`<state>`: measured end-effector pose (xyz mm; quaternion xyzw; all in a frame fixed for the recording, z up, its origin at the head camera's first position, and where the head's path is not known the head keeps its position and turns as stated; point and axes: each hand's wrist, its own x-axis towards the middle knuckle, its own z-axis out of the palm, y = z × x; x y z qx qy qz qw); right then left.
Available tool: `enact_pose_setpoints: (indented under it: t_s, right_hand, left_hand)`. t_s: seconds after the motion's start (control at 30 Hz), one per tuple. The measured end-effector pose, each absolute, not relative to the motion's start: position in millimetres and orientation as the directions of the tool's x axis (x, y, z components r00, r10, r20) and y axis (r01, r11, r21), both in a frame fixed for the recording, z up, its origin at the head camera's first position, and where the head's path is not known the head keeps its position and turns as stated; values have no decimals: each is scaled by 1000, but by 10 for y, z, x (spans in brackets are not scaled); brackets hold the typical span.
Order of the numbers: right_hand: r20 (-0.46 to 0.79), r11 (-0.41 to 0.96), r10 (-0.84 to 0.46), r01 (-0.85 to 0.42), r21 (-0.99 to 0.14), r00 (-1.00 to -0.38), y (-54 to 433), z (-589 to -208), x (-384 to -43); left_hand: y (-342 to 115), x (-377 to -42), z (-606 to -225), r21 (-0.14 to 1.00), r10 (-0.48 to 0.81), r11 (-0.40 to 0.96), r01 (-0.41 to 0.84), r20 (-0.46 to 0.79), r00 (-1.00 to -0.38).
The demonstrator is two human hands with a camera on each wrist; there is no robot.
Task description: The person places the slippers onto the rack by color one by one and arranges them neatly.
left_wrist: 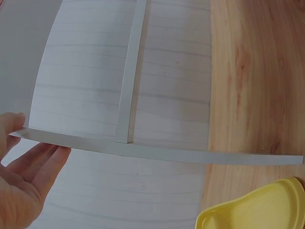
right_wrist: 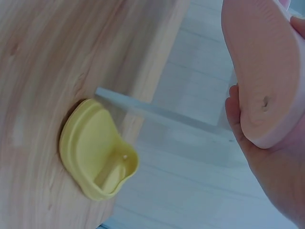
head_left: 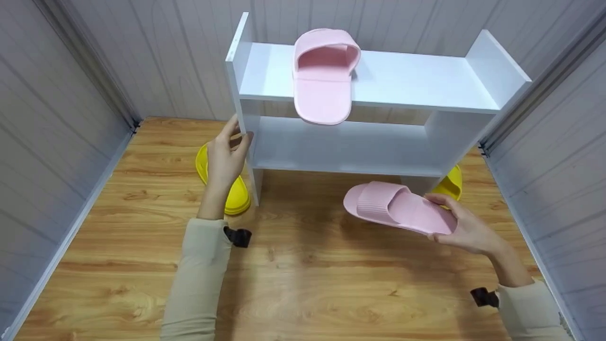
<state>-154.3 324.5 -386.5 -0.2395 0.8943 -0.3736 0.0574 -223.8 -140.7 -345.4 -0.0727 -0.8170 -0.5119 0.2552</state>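
Note:
A white two-tier shoe rack stands on the wooden floor. Its left side panel is pinched between the thumb and fingers of my left hand. In my right hand is a pink slipper, gripped by its heel and held above the floor in front of the rack, toe to the left. The slipper's sole faces the right wrist camera. Another pink slipper lies on the top shelf, its heel jutting past the front edge.
One yellow shoe sits on the floor left of the rack, partly behind my left hand. A second yellow shoe is on the floor by the right side panel. Pale panelled walls stand left, right and behind.

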Motion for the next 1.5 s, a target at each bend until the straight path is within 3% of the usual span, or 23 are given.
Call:
enact_pose_setpoints:
  t_s: [0.3,0.5,0.67,0.87,1.27,1.5]
  right_hand:
    - [174,590,-497,-478,-651,-850,3099,-3607,-1415]
    - [255,538,-563,-583,-609,-786,3055,-3370,-1314]
    - [283,549,-551,-596,-585,-785,3143,-3317,-1297]
    - [373,459,-568,-659,-596,-733,3175,-3198,-1253]
    - [493,449,-494,-695,-561,-717,3201,-2828,-1052]
    - [507,532,-415,-653,-539,-756,3174,-2632,-908]
  left_hand:
    - [-1408,-2235,-3458,802,-149,451,392,501,-852]
    - [-1411,-2241,-3465,801,-151,446,400,508,-848]
    - [-1416,-2244,-3460,803,-151,460,379,491,-858]
    - [-1421,-2235,-3459,812,-152,456,364,474,-867]
    - [-1423,-2227,-3455,805,-156,462,372,486,-860]
    - [-1439,-2235,-3469,803,-154,470,366,483,-862]
